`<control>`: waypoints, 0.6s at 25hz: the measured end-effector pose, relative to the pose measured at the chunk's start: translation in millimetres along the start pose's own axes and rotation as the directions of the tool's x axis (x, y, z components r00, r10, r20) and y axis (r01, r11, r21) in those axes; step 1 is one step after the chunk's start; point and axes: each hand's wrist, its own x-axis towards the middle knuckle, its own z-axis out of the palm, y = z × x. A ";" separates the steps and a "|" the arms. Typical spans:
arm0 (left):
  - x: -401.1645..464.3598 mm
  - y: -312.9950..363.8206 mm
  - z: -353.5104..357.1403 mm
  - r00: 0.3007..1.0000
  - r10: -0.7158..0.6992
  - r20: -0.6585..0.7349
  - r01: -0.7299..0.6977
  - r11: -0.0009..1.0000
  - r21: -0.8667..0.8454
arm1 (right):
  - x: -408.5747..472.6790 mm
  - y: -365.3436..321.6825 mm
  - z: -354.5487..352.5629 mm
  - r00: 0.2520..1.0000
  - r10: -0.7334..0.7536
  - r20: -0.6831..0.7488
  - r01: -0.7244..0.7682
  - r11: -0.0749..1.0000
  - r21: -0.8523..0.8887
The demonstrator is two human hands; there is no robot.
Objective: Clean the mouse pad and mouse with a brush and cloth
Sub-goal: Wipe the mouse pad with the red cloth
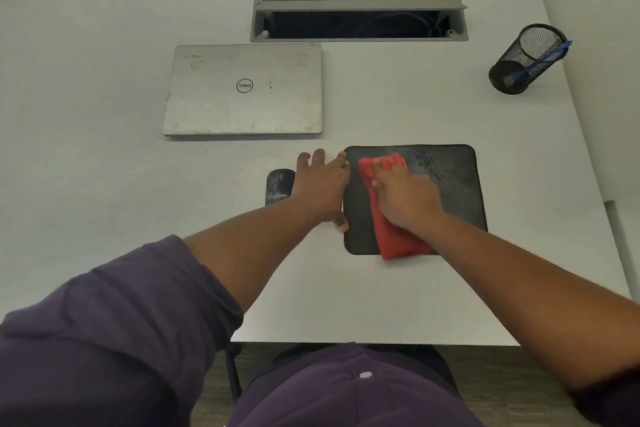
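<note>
You had one mouse pad (446,184), with one red cloth (391,236) on it, one mouse (277,185) left of it, and one laptop (242,90) and one mesh pen cup (523,59) beyond it.

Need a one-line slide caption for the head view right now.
Right hand presses a red cloth onto the dusty black rectangular mouse pad; left hand steadies its edge beside the dark mouse.

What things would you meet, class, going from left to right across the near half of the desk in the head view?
Mouse → left hand → cloth under the right hand → the pad's bare right part.
</note>
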 end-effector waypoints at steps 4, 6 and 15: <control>0.5 2.1 0.0 1.000 -0.020 0.003 0.020 0.999 0.027 | -44.6 -35.0 20.0 0.990 -0.126 0.069 0.122 0.991 0.054; 0.1 2.3 0.6 1.000 -0.017 0.000 0.017 0.999 0.028 | -77.9 -25.7 21.6 0.972 -0.210 0.105 0.208 0.978 0.031; 0.1 1.8 -1.1 1.000 -0.006 -0.005 0.006 1.000 0.016 | 14.6 8.8 -9.4 0.998 0.066 -0.013 -0.066 0.998 0.021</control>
